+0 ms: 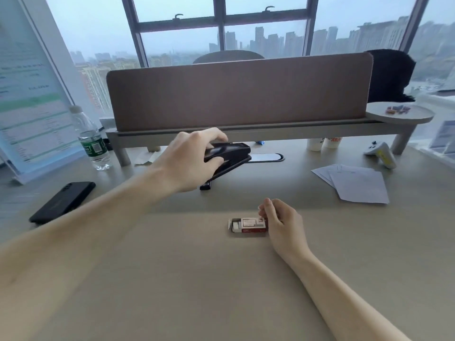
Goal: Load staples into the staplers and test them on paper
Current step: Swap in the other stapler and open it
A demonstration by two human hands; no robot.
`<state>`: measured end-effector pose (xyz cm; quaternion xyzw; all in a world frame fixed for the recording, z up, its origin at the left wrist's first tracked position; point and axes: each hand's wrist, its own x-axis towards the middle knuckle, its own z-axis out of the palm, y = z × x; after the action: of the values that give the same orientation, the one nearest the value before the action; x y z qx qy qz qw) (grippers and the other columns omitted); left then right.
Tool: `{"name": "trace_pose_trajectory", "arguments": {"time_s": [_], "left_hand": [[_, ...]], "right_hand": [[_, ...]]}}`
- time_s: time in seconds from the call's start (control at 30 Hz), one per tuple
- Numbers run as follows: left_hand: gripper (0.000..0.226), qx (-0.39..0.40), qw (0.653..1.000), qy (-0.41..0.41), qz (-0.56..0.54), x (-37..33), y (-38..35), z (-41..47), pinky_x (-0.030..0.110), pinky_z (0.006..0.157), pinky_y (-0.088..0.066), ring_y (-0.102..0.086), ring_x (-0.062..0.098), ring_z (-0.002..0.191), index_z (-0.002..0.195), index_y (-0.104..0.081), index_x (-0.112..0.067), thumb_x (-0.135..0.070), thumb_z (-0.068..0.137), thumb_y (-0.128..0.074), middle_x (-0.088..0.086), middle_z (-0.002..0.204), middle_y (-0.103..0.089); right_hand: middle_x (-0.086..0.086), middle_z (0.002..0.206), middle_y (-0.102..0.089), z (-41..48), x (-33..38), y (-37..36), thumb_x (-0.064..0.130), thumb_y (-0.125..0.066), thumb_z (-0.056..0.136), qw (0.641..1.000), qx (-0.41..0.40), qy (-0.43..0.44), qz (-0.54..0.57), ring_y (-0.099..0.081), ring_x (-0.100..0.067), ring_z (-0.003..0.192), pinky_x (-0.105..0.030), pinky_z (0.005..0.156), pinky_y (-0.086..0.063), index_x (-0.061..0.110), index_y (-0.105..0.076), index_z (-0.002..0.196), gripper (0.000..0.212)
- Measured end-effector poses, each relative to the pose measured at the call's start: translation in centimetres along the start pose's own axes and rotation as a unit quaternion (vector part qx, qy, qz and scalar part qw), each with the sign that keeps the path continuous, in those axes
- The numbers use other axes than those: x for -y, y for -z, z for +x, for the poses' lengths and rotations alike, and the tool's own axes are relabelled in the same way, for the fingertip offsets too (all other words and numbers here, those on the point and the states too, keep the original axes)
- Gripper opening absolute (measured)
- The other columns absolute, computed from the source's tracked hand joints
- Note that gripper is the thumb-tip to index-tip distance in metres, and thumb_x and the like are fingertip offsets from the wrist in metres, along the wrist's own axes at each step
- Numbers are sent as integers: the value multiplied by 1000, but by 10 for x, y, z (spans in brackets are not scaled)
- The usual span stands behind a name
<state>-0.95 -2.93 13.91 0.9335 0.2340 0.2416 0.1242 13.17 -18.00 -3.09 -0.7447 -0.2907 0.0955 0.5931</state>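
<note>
Head view: getting a stapler ready to fill.

The left hand [189, 163] has its fingers clamped on the black stapler [227, 157], held tilted just above the tabletop [172, 279]. The right hand [280, 222] touches the open staple box [247, 225], fingers curled; I cannot tell if they grip it. The paper [357, 185] lies well apart. A bump could spill the staples.

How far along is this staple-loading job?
Early. Done: the staple box lies open on the desk, beside the right hand. In hand: the left hand holds a black stapler above the desk. Left: no staples are visibly loaded, and the paper sheets lie untouched to the right.
</note>
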Motion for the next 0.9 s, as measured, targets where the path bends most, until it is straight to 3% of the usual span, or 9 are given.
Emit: {"name": "trace_pose_trajectory", "arguments": {"time_s": [0.13, 0.2, 0.33, 0.4, 0.67, 0.8, 0.9], "left_hand": [[32, 27, 999, 13, -14, -6, 12, -74, 12, 73, -48, -65, 2, 80, 123, -65, -37, -27, 93, -71, -14, 98, -75], [31, 45, 999, 11, -18, -6, 4, -106, 22, 79, -55, -67, 4, 79, 121, -64, -37, -27, 93, -71, -15, 98, -77], [28, 68, 996, 15, -48, -3, -22, -151, 28, 79, -57, -69, 5, 80, 117, -62, -41, -30, 92, -68, -21, 99, -77], [30, 81, 995, 20, -45, -2, -38, -165, 32, 81, -58, -70, 8, 86, 119, -59, -45, -35, 91, -64, -21, 101, -77], [38, 104, 994, 24, 35, -8, -70, -175, 42, 84, -59, -71, 30, 101, 129, -49, -40, -43, 92, -57, 0, 110, -74], [52, 108, 979, 12, 172, -29, -66, -169, 40, 81, -55, -71, 38, 101, 142, -41, -25, -53, 99, -50, 12, 106, -74], [70, 133, 990, 11, 52, -45, -65, -170, 38, 74, -57, -70, 29, 81, 151, -29, -35, -68, 92, -47, 3, 81, -71]], "right_hand": [[0, 85, -76, -9, 3, 4, 31, -55, 105, 1000, 1, -1, -21, -70, -19, 85, -24, 72, -47, 15, -72, 91, 28], [0, 86, -75, -17, 6, 6, 29, -56, 105, 1000, -10, 4, -22, -69, -19, 82, -30, 73, -48, 16, -71, 94, 23], [5, 85, -73, -43, 8, 15, 25, -58, 105, 1000, -3, 11, -22, -65, -5, 78, -9, 65, -44, 18, -70, 95, 17], [4, 88, -74, -54, 6, 21, 26, -57, 105, 1000, 2, 14, -23, -67, -8, 82, -6, 66, -43, 18, -70, 97, 17], [-3, 89, -75, -80, 4, 33, 28, -57, 105, 999, 7, 19, -38, -69, -23, 90, -8, 67, -42, 18, -71, 94, 21], [-1, 89, -75, -80, 0, 33, 30, -57, 105, 999, 11, 26, -44, -71, -23, 92, -24, 76, -48, 20, -71, 93, 20], [5, 87, -74, -81, 1, 35, 31, -56, 105, 999, 14, 29, -35, -71, -19, 91, -19, 75, -46, 21, -70, 92, 22]]}}
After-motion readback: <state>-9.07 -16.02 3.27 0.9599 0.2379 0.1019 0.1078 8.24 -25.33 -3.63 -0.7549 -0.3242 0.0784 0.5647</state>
